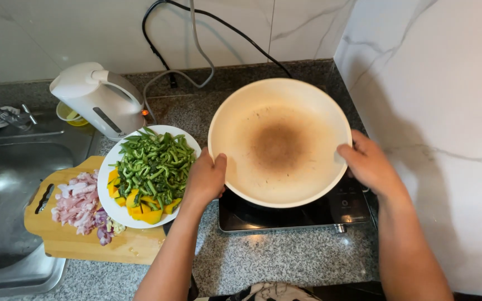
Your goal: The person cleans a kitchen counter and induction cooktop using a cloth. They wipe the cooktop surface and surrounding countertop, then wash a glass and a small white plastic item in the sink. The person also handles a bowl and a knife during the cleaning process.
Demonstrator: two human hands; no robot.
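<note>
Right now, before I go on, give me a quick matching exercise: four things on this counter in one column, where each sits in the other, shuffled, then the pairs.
Things:
1. Cream pan
2. White kettle
3. Cut green beans
4. Chopped pink meat

Places:
A. On the wooden cutting board
B. On the white plate, with yellow squash pieces
C. Over the black cooktop, held at its rim by the left hand and right hand
D. At the back of the counter, beside the sink

Pairs: 1-C, 2-D, 3-B, 4-A
</note>
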